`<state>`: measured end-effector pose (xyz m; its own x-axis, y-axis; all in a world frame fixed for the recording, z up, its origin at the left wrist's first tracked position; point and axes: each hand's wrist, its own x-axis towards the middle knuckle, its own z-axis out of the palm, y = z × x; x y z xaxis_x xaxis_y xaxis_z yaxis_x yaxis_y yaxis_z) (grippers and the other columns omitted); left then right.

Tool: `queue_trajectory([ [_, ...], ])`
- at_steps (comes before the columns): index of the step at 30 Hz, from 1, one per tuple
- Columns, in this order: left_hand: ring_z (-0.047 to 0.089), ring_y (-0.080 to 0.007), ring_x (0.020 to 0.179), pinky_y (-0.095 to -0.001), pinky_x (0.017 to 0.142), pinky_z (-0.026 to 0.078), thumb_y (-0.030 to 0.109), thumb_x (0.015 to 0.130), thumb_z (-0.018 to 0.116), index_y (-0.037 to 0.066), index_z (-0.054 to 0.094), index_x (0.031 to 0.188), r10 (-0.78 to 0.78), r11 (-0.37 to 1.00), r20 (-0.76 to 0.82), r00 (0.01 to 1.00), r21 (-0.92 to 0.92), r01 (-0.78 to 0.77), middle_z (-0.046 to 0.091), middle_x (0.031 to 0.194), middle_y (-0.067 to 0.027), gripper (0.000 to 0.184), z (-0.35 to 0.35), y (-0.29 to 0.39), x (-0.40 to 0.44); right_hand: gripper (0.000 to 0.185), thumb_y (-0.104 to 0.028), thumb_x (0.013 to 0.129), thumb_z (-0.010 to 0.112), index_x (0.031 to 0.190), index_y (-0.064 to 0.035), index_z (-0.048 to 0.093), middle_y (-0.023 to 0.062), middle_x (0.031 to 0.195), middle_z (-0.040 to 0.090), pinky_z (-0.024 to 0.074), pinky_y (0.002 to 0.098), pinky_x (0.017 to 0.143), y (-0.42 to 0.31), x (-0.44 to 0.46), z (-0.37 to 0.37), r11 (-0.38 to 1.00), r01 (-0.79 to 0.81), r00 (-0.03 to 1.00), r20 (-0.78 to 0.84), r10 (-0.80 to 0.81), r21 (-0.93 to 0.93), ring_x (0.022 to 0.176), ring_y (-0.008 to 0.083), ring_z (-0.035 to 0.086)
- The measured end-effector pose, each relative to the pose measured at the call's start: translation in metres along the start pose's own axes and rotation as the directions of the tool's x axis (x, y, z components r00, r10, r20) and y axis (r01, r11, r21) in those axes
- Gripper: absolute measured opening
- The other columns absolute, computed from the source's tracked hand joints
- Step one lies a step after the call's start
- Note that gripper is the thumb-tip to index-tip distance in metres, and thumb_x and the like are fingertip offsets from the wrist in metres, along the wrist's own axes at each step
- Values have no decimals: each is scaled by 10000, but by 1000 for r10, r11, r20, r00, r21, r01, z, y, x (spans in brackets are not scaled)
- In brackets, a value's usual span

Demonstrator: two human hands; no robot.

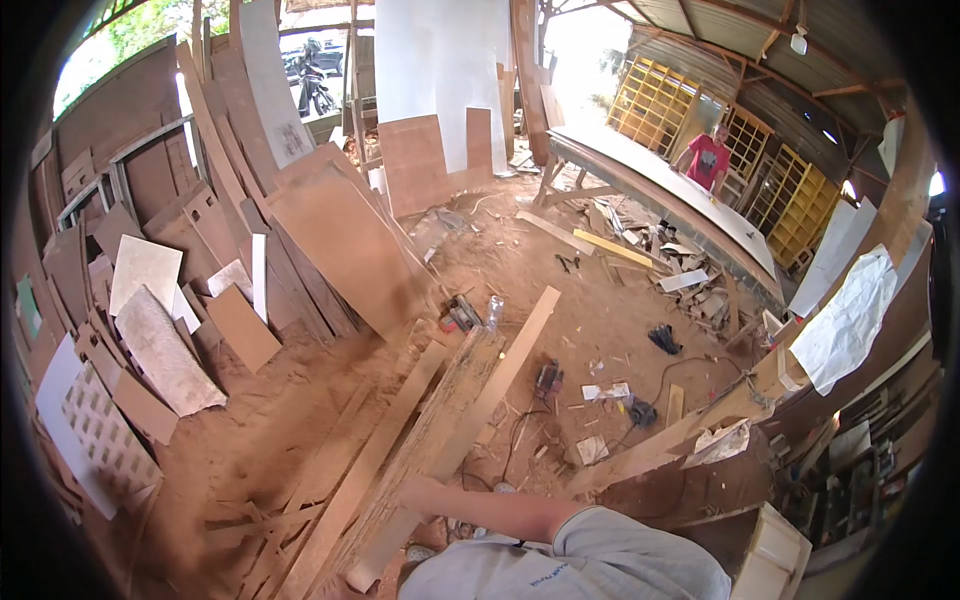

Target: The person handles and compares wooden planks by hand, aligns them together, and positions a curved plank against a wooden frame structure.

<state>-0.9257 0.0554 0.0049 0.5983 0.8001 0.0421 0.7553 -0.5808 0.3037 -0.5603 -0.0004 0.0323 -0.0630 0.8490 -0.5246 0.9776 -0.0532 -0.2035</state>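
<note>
A long pale wooden plank (pixel 500 385) slants from the bottom edge up toward the middle of the head view, lying along a thick, rough timber beam (pixel 440 420). My right arm reaches across from the grey sleeve, and my right hand (pixel 418 495) is closed on the plank's edge partway down. Close to the plank's lower end, my left hand (pixel 330 587) grips it, mostly cut off by the bottom of the frame. Another long board (pixel 370 455) lies to the left of the beam.
A clear bottle (pixel 494 312) and a power tool (pixel 462 314) sit at the beam's far end. Another tool (pixel 548 380) rests on the dusty floor among cords and scraps. Sheets (pixel 345 240) lean at left. A person in red (pixel 708 160) stands behind a long table (pixel 680 190).
</note>
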Motion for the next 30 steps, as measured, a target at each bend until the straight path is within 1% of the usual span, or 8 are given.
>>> queue_trajectory([
  [3, 715, -428, 956, -547, 873, 554, 616, 685, 922, 54, 740, 1016, 8, 1000, 27, 1000, 7, -9, 749, 947, -208, 677, -3, -1, 2, 363, -90, 625, 852, 983, -104, 792, 139, 1038, 786, 622, 473, 886, 6, -5, 12, 997, 67, 991, -121, -61, 48, 1053, 345, 765],
  [12, 710, -424, 1006, -542, 926, 543, 607, 691, 921, 58, 742, 1064, 36, 999, 51, 998, 18, -37, 751, 1002, -214, 687, -9, -6, 13, 357, -104, 617, 854, 956, -81, 748, 153, 943, 772, 623, 479, 844, 4, -25, 13, 986, 38, 995, -95, -22, 162, 983, 372, 779],
  [15, 709, -423, 1022, -540, 944, 539, 603, 692, 920, 60, 743, 1080, 47, 999, 53, 997, 17, -48, 752, 1020, -216, 691, -9, -6, 17, 367, -128, 610, 842, 973, -126, 786, 116, 954, 782, 615, 498, 821, 2, -34, 25, 977, 3, 986, -162, 33, 215, 972, 355, 780],
  [18, 707, -421, 1038, -538, 961, 535, 600, 694, 920, 61, 744, 1096, 66, 998, 60, 996, 13, -67, 752, 1038, -218, 695, -8, -10, 19, 530, -208, 582, 893, 1060, -83, 702, 173, 917, 763, 598, 518, 783, 5, -32, 42, 984, 39, 982, -188, -6, 173, 919, 395, 774],
  [24, 704, -419, 1071, -535, 996, 528, 594, 698, 919, 64, 745, 1128, 164, 986, 82, 983, 26, -167, 753, 1074, -223, 704, -8, -18, 30, 552, -301, 592, 904, 1049, -82, 686, 162, 875, 758, 587, 523, 763, -7, -50, 36, 974, -3, 969, -240, 59, 227, 884, 398, 767],
  [27, 669, -430, 1196, -546, 1126, 460, 544, 704, 935, 64, 723, 1278, 241, 969, -61, 969, 78, -236, 724, 1225, -243, 778, -30, -20, 37, 567, -314, 607, 901, 1088, -85, 708, 164, 893, 758, 593, 515, 793, -15, -58, 19, 966, -8, 981, -184, 57, 258, 915, 390, 767],
  [28, 646, -452, 1263, -573, 1164, 433, 503, 726, 939, 25, 690, 1358, 206, 974, -80, 975, 108, -197, 688, 1330, -266, 831, 12, -64, 32, 538, -269, 621, 870, 1092, -70, 705, 173, 899, 758, 590, 515, 810, -20, -56, 30, 965, 3, 974, -219, 57, 264, 920, 400, 761],
  [30, 678, -435, 1210, -539, 1103, 491, 457, 745, 934, -9, 692, 1324, 95, 990, -394, 914, -58, -128, 712, 1284, -257, 781, -48, -9, 46, 485, -179, 651, 808, 1102, -41, 700, 191, 911, 760, 583, 517, 842, -9, -55, 56, 975, 0, 955, -290, 67, 224, 931, 420, 748],
])
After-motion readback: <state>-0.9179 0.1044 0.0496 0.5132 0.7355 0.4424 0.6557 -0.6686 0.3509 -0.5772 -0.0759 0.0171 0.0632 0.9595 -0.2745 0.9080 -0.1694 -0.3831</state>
